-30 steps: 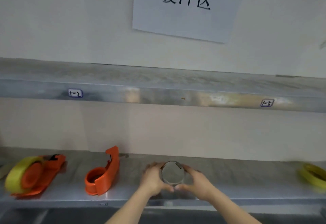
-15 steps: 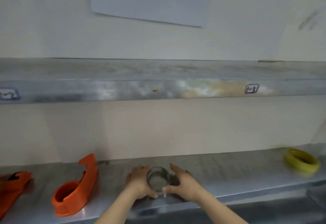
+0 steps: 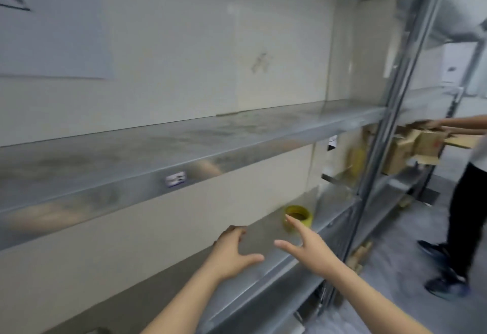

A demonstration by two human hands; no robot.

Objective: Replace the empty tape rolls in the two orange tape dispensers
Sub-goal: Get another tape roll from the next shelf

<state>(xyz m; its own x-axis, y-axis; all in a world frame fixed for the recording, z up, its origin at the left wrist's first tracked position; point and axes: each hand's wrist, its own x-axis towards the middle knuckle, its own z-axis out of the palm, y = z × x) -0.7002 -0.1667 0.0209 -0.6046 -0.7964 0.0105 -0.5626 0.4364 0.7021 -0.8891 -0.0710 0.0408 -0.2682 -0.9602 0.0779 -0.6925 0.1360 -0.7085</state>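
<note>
Both hands, left (image 3: 232,252) and right (image 3: 308,246), spread empty near yellow tape roll (image 3: 297,216); shelf label (image 3: 175,179) unreadably blurred.

Wall sign (image 3: 50,23) cut off left, bystander (image 3: 463,202) cropped right, motion-blurred shelf label (image 3: 175,179)

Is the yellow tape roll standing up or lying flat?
Lying flat. The round yellow tape roll rests on the grey metal shelf with its hole facing up. The open right hand reaches toward it.
</note>
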